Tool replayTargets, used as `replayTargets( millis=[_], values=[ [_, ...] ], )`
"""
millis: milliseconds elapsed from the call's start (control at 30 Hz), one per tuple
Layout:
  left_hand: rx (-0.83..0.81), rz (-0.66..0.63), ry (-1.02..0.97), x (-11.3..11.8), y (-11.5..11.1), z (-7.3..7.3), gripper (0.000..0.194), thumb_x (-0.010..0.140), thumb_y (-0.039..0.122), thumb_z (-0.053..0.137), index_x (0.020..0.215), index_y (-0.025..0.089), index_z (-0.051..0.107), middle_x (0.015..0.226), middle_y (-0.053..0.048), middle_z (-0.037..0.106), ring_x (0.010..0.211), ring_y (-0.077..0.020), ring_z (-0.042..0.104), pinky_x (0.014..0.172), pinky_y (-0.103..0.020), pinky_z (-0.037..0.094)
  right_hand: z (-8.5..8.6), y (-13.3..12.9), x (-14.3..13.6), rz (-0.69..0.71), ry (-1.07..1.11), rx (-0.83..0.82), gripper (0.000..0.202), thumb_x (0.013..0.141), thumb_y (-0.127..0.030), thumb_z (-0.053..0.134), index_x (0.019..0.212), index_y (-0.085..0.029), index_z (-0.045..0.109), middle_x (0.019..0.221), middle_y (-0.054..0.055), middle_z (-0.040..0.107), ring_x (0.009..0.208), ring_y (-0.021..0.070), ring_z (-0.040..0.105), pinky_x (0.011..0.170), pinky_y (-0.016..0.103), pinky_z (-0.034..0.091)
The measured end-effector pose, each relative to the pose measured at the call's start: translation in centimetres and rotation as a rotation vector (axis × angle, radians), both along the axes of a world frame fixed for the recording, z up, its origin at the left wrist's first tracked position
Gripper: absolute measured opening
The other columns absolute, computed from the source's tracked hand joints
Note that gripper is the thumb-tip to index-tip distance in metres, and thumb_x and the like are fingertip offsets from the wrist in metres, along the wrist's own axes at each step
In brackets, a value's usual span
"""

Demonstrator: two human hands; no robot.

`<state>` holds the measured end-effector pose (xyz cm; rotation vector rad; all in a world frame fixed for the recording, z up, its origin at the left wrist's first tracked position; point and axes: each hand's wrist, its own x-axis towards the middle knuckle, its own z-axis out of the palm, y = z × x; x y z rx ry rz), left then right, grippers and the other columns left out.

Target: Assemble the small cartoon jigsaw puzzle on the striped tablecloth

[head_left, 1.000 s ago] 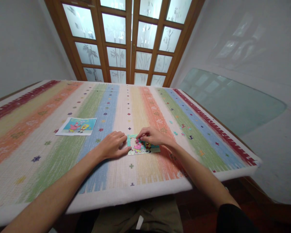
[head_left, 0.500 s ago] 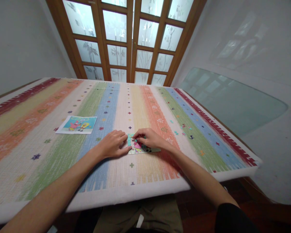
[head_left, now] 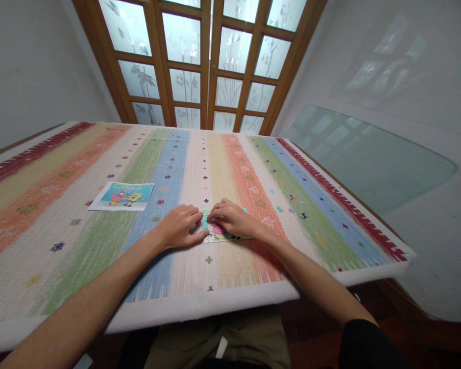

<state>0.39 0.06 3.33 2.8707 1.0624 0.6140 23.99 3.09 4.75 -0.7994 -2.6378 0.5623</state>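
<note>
A small jigsaw puzzle (head_left: 215, 237) with a teal, pink and yellow picture lies flat near the table's front edge, partly covered by my hands. At its left edge rests my left hand (head_left: 180, 226), fingers loosely bent and thumb held apart, the thumb tip touching the border. My right hand (head_left: 230, 218) is over the puzzle's upper middle, thumb and fingers pinched together against it. Whatever sits between those fingertips is hidden. Off to the right are several loose puzzle pieces, among them a teal one (head_left: 279, 209) and a pinkish one (head_left: 291, 210).
On the left lies a printed picture sheet (head_left: 123, 197) with cartoon figures. A striped, patterned cloth (head_left: 169, 279) covers the table. Beyond its far edge stand wooden doors with frosted panes (head_left: 186, 84). A glass panel (head_left: 369, 154) is against the right wall.
My right hand has shifted slightly up and left over the puzzle, covering more of its upper part. My left hand has stayed at the left edge.
</note>
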Motion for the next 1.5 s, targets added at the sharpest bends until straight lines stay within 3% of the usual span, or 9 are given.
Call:
replayTargets(
  millis=[333,633,833,1000,1133,1300,1500],
  values=[
    [-0.008,-0.005,0.007,0.0,0.0,0.1,0.033,0.096,0.047,0.055,0.076,0.021,0.053,0.073,-0.004,0.058,0.073,-0.0216,0.053,0.071,-0.036,0.043,0.1,-0.8,0.6,-0.113,0.011,0.010,0.014,0.093,-0.023,0.072,0.102,-0.014,0.079,0.102,0.011,0.066,0.105,0.0255,0.058,0.095,0.041,0.047],
    [-0.024,0.001,-0.002,0.0,0.0,0.1,0.032,0.095,0.047,0.056,0.076,0.021,0.055,0.074,-0.005,0.059,0.073,-0.0223,0.053,0.071,-0.037,0.043,0.0,-0.7,0.9,-0.057,-0.001,-0.004,0.015,0.096,-0.016,0.067,0.101,-0.019,0.081,0.104,0.010,0.064,0.105,0.0232,0.057,0.096,0.039,0.045],
    [-0.018,-0.002,0.000,0.0,0.0,0.1,0.033,0.095,0.048,0.055,0.076,0.021,0.055,0.074,-0.005,0.059,0.074,-0.0225,0.053,0.071,-0.037,0.043,-0.5,-0.8,0.9,-0.104,0.030,-0.001,0.009,0.093,-0.017,0.071,0.097,-0.020,0.079,0.102,0.008,0.064,0.105,0.0236,0.058,0.097,0.040,0.046],
    [0.010,0.001,0.030,0.0,0.0,0.1,0.033,0.096,0.048,0.055,0.076,0.022,0.052,0.073,-0.004,0.058,0.072,-0.0222,0.053,0.070,-0.037,0.042,0.2,-0.1,1.8,-0.129,0.128,-0.013,0.015,0.098,-0.020,0.063,0.100,-0.020,0.078,0.103,0.009,0.066,0.101,0.0218,0.060,0.094,0.038,0.047],
    [0.008,-0.005,0.027,0.0,0.1,0.0,0.034,0.096,0.048,0.055,0.075,0.022,0.051,0.073,-0.004,0.058,0.071,-0.0221,0.052,0.070,-0.037,0.042,1.8,1.7,4.8,-0.248,0.214,0.017,0.020,0.096,-0.018,0.059,0.099,-0.020,0.078,0.100,0.008,0.070,0.095,0.0216,0.062,0.088,0.037,0.047],
    [0.001,-0.008,0.019,-0.1,0.2,-0.1,0.034,0.097,0.048,0.055,0.075,0.022,0.050,0.073,-0.004,0.058,0.070,-0.0217,0.052,0.069,-0.037,0.042,3.4,3.9,11.0,-0.496,0.213,0.076,0.023,0.089,-0.022,0.058,0.097,-0.022,0.080,0.096,0.008,0.074,0.085,0.0219,0.062,0.081,0.036,0.047],
    [0.019,-0.012,0.016,-0.2,0.2,-0.1,0.033,0.097,0.047,0.055,0.076,0.022,0.050,0.073,-0.004,0.057,0.070,-0.0214,0.051,0.069,-0.036,0.042,2.5,4.8,18.3,-0.818,0.144,0.085,0.027,0.083,-0.021,0.055,0.090,-0.019,0.081,0.095,0.011,0.076,0.084,0.0244,0.064,0.081,0.038,0.048]
  ],
)
